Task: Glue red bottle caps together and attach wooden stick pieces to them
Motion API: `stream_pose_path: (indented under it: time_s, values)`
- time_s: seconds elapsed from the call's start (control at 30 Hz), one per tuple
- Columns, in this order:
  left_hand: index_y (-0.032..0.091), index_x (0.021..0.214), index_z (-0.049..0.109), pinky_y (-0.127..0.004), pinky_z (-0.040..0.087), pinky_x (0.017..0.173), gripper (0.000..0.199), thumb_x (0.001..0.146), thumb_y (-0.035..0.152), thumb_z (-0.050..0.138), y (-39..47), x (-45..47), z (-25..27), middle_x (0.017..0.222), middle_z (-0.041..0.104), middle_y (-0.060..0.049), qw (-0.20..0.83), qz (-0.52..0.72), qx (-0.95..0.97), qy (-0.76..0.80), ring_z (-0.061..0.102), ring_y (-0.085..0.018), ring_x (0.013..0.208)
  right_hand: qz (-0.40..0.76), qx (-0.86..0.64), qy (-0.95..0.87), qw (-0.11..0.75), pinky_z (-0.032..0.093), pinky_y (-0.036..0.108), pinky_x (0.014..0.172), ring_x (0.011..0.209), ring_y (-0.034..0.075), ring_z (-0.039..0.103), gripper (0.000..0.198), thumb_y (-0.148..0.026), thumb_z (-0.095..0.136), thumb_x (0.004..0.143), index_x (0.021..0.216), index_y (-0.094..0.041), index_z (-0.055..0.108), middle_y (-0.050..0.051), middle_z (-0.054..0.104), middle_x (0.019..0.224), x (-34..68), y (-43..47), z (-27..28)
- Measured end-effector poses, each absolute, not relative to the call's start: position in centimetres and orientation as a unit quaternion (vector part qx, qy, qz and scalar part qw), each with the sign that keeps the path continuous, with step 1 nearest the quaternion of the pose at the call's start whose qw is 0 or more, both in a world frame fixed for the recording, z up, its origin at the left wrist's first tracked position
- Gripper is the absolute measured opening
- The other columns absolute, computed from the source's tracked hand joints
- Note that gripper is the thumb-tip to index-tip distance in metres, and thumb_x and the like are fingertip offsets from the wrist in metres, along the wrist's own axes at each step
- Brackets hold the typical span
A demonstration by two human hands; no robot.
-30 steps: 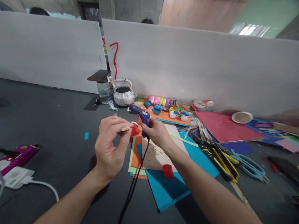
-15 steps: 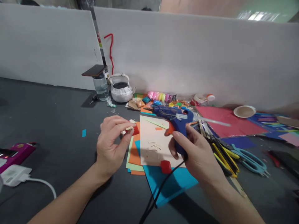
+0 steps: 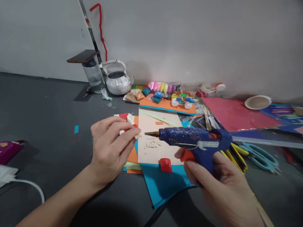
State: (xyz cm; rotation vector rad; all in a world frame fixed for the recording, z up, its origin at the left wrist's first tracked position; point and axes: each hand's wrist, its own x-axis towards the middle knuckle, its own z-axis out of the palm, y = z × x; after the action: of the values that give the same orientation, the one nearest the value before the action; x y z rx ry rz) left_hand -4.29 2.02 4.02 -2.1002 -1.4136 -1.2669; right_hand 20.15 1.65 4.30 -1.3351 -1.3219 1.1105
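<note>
My left hand [image 3: 113, 146] is closed in a pinch on a few short wooden sticks [image 3: 138, 136], whose pale ends poke out past the fingertips. Red and white material shows behind those fingers; how it joins the sticks is hidden. In my right hand [image 3: 213, 176] is a blue glue gun [image 3: 189, 137], its metal nozzle pointing left, close to the stick ends but apart from them. My fingers wrap its handle near the orange trigger [image 3: 187, 155]. Below lie a cream sheet [image 3: 151, 118] with loose cut sticks [image 3: 151, 145] and a red curved piece [image 3: 166, 165].
Teal scissors [image 3: 262, 159] and a yellow cutter [image 3: 239, 160] lie to the right. Farther back are a silver kettle [image 3: 118, 83], a water bottle [image 3: 93, 74] with a phone on top, clay packets [image 3: 163, 87] and a paper bowl [image 3: 258, 102]. A white charger [image 3: 7, 175] is at left.
The glue gun has come nearer and lower, with its nozzle now level with the left fingertips. The left hand has turned slightly, hiding more of the red piece. The view has tilted down.
</note>
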Motion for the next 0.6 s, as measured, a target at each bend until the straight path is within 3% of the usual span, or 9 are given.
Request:
stream_pose_path:
  time_s: [0.13,0.23,0.37,0.6]
  values:
    - [0.027,0.103,0.069,-0.045,0.043,0.084,0.025,0.083,0.013,0.065,1.8,-4.3,4.3,0.096,0.074,-0.004,0.192,-0.408,-0.743,-0.494,0.063,-0.028,0.102,0.423,-0.551,-0.548,0.465,0.051,0.028,0.039,0.048,0.018,0.061,0.017,-0.041,0.078,0.073,0.079,-0.027,0.071,0.002,0.072,0.070,20.0,1.5,4.5]
    - [0.029,0.102,0.069,-0.044,0.041,0.082,0.025,0.083,0.012,0.064,1.9,-4.3,4.5,0.094,0.076,-0.001,0.210,-0.405,-0.745,-0.487,0.064,-0.026,0.098,0.415,-0.548,-0.567,0.454,0.059,0.034,0.051,0.061,0.025,0.068,0.013,-0.040,0.077,0.075,0.077,-0.028,0.073,0.004,0.073,0.072,19.9,1.2,4.8]
    - [0.027,0.100,0.069,-0.043,0.037,0.080,0.025,0.083,0.011,0.062,2.1,-4.2,4.6,0.092,0.077,0.000,0.240,-0.393,-0.750,-0.475,0.065,-0.026,0.096,0.444,-0.535,-0.575,0.432,0.063,0.043,0.065,0.079,0.033,0.072,0.015,-0.042,0.073,0.079,0.089,-0.031,0.076,0.007,0.076,0.088,20.6,0.1,4.9]
    - [0.028,0.104,0.070,-0.042,0.039,0.080,0.031,0.081,0.008,0.066,2.2,-4.5,4.2,0.090,0.075,0.000,0.268,-0.412,-0.728,-0.478,0.065,-0.025,0.099,0.461,-0.514,-0.613,0.384,0.065,0.043,0.064,0.073,0.032,0.073,0.015,-0.043,0.076,0.074,0.086,-0.033,0.078,0.004,0.077,0.082,20.9,-0.3,5.0]
